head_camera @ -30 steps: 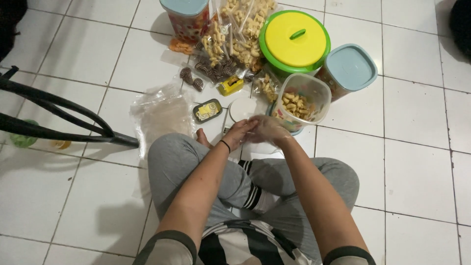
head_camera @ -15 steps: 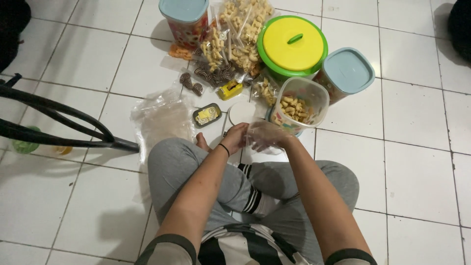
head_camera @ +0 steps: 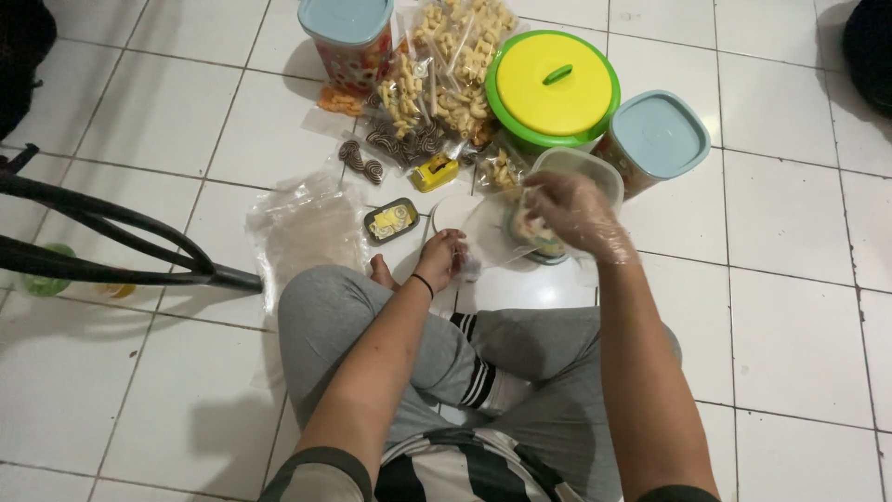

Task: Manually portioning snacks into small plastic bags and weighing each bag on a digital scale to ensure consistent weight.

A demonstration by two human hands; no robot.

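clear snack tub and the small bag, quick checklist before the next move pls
1. Right hand gloved in thin clear plastic: ok.
2. Right hand over the open clear tub, holding snacks: cannot tell, fingers blur the contents.
3. Left hand has a grip on the small clear bag: ok.
4. Bag mouth open toward the tub: cannot tell.
5. Tub upright on the tiled floor: ok.
6. Stack of spare bags within reach by the left knee: ok.
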